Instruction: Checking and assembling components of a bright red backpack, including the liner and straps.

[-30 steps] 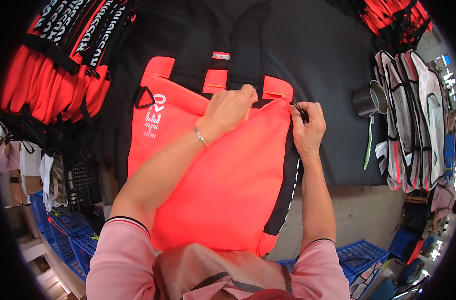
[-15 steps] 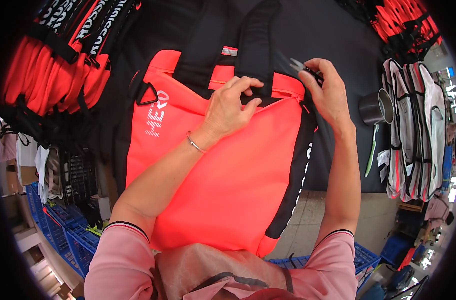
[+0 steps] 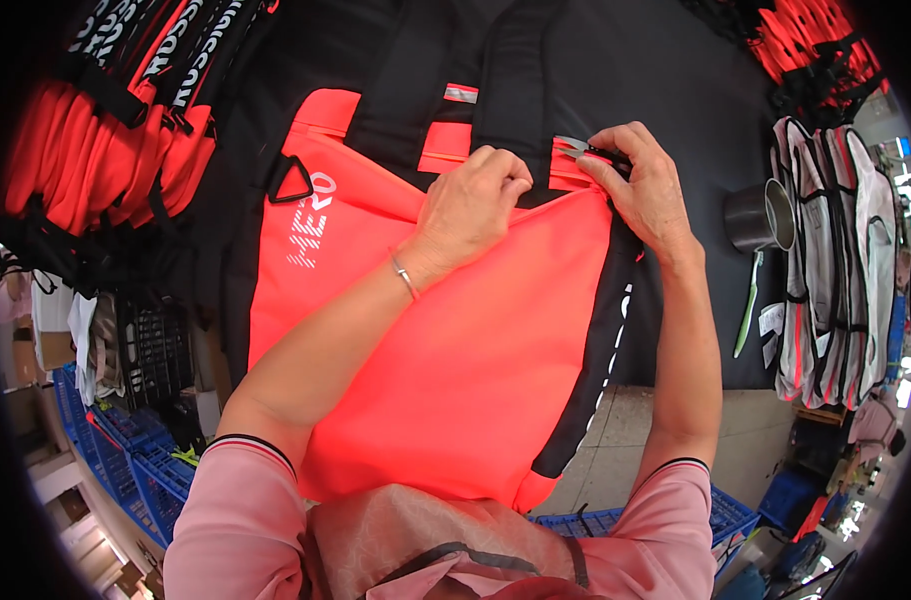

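The person wears a pink short-sleeved shirt; each sleeve ends in a ribbed cuff edged with a dark band and a thin white line. A thin silver bracelet (image 3: 403, 275) circles the wrist just below the left hand (image 3: 472, 205). The right hand (image 3: 643, 185) wears nothing. Below the sleeves, at the chest, lies a shiny pinkish-brown apron or bag (image 3: 430, 545) crossed by a dark strap.

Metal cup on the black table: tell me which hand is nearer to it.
Right. The right hand works at the orange bag's top edge, just left of the metal cup; the left hand lies farther left.
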Demonstrator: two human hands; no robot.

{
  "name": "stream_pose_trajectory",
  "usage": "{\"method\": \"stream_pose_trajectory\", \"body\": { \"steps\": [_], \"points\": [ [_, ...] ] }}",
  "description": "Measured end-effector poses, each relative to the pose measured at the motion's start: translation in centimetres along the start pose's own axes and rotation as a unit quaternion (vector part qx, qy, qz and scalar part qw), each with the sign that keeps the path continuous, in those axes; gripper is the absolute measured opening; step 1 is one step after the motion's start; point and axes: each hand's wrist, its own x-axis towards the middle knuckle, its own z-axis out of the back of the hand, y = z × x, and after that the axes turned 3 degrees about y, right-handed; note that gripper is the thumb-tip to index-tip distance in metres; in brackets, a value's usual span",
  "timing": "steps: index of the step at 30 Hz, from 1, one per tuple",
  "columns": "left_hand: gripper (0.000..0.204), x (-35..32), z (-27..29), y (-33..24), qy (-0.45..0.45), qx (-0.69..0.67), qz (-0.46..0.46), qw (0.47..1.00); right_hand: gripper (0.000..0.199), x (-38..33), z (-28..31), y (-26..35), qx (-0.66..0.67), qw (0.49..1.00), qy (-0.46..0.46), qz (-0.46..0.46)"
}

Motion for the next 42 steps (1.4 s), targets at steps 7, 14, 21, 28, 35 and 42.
{"method": "stream_pose_trajectory", "body": {
  "steps": [7,14,21,28,35,42],
  "points": [
    [0.006,-0.1,0.3,0.4,-0.026,-0.109,0.023,0.993,0.021,1.6,1.1,1.8,-0.08,0.979,0.132,0.13],
    [0.006,0.0,0.3,0.0,-0.023,-0.107,0.039,0.993,0.018,2.6,0.5,1.9,-0.074,0.965,0.201,0.15],
    [0.004,-0.3,0.3,0.0,-0.055,-0.092,0.005,0.994,0.021,2.8,0.7,2.5,-0.147,0.949,0.251,0.126],
    [0.022,-8.7,-2.6,-5.8,0.152,-0.088,-0.381,0.908,0.035,2.9,-0.2,2.0,-0.005,0.996,-0.087,0.009],
    [0.016,-5.7,1.5,-3.8,0.054,-0.029,-0.311,0.949,0.02,2.1,-7.2,3.9,0.134,0.976,-0.113,-0.128],
    [0.013,1.4,5.9,2.2,0.097,-0.014,0.035,0.995,0.016,1.7,-7.3,3.3,0.182,0.967,-0.103,-0.149]
  ]
}}
